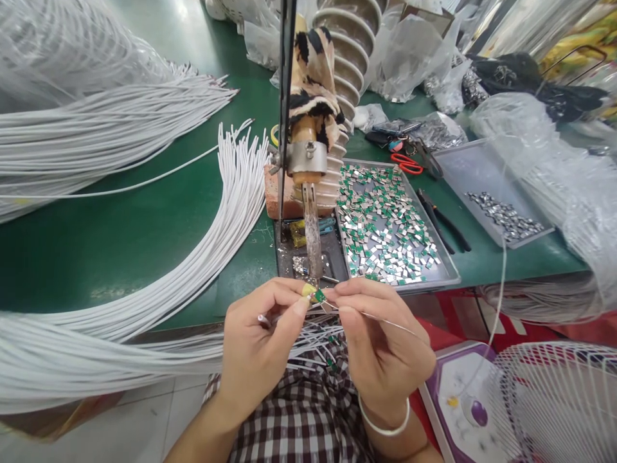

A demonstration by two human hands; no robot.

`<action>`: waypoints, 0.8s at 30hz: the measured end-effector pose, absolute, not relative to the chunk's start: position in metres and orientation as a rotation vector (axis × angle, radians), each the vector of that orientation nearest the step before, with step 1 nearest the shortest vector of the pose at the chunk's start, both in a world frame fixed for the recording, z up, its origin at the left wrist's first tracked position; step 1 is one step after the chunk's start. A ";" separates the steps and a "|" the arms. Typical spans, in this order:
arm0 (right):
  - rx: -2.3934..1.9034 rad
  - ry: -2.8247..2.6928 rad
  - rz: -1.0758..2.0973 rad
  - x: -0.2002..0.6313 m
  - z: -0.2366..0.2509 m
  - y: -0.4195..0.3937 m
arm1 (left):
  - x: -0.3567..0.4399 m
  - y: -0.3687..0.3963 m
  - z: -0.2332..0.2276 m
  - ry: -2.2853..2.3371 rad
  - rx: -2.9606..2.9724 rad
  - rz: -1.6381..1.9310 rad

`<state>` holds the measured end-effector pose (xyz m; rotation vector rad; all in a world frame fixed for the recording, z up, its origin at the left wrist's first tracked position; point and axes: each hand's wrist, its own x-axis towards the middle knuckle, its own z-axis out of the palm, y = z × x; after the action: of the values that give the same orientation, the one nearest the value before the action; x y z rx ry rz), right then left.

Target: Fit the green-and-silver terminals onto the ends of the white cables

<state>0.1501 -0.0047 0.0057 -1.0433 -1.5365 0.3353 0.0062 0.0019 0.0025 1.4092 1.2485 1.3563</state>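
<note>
Just under the tip of a fixed soldering iron point(312, 238), my two hands meet. My left hand point(263, 344) is closed, with thumb and a yellow-covered fingertip pinching a white cable point(262, 320) by its end. At that fingertip is a small green circuit board point(319, 295); whether it is joined to the cable is too small to tell. My right hand point(380, 341) pinches a thin solder wire point(385, 319), whose end points at the board. Both hands are close to the iron tip, and fingers partly hide the contact.
A tray point(448, 276) of many small green-and-silver boards lies behind my right hand. Beside it are black-handled pliers point(443, 222), red-handled scissors point(406, 163) and a grey tray point(518, 241) with metal parts. White cable bundles point(193, 270) fill the left. A fan point(559, 399) stands lower right.
</note>
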 end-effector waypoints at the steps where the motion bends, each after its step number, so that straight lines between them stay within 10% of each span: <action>1: -1.045 -1.532 0.370 0.151 0.005 -0.005 | 0.006 0.002 0.002 1.255 1.411 1.358; 24: -1.079 -1.541 0.241 0.146 -0.003 -0.003 | 0.002 0.016 0.006 1.113 1.291 1.240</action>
<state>0.1461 -0.0031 -0.0032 -1.0788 -1.5410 0.2407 0.0024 0.0160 0.0057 1.2912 1.1133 1.2397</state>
